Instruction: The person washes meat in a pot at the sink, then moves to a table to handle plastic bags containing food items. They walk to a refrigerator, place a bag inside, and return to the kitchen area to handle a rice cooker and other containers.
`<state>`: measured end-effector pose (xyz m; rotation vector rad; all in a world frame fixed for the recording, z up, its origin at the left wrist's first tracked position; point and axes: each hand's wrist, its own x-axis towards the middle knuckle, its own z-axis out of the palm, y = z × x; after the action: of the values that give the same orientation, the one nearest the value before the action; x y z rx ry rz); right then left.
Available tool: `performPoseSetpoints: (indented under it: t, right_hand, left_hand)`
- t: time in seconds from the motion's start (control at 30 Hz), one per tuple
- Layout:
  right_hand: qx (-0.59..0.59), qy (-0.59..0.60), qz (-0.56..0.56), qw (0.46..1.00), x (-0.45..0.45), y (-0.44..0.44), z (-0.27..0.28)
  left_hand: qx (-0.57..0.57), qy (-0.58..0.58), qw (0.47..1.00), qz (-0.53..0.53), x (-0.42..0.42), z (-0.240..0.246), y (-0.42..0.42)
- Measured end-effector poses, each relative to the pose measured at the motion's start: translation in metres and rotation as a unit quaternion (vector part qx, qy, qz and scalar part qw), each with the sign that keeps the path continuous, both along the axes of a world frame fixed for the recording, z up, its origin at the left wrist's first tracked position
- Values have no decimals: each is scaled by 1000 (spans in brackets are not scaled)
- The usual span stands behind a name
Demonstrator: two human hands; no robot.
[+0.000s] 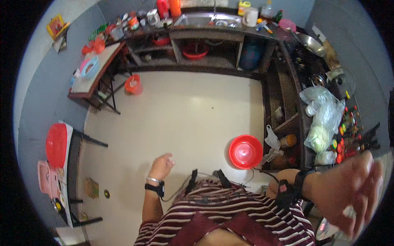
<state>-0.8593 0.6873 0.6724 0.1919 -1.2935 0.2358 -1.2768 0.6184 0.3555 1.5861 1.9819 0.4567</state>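
My left hand (161,167) hangs over the pale floor with its fingers loosely curled and nothing in them; a bangle and a black band circle the wrist. My right hand (347,193) is raised at the far right, blurred, near the dark counter. A small pale thing shows by its fingers, but whether they hold it is unclear. Just beyond that hand, a clear jar (324,158) and a plastic bag with a pale green vegetable (318,138) rest on the counter. A red plastic basin (245,152) sits on the floor between my hands.
A steel sink (197,21) is set in the far counter. Several bottles with red caps (339,147) line the right wall. At the left are a side table (103,66), an orange bucket (133,85) on the floor, and a stand holding a red lid-like item (56,145).
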Motion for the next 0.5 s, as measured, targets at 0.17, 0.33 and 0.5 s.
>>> performPoseSetpoints:
  t: [0.17,0.33,0.5]
  right_hand:
    - [-139,-156,-148,967,-23,133,-41]
    - [-143,-262,-417,858,-87,228,-62]
    - [-114,-338,-547,757,-152,364,-68]
  left_hand:
    - [-41,-34,998,42,-28,-17,78]
    - [-17,-49,997,50,-77,-56,195]
    - [12,-52,998,31,-129,-70,349]
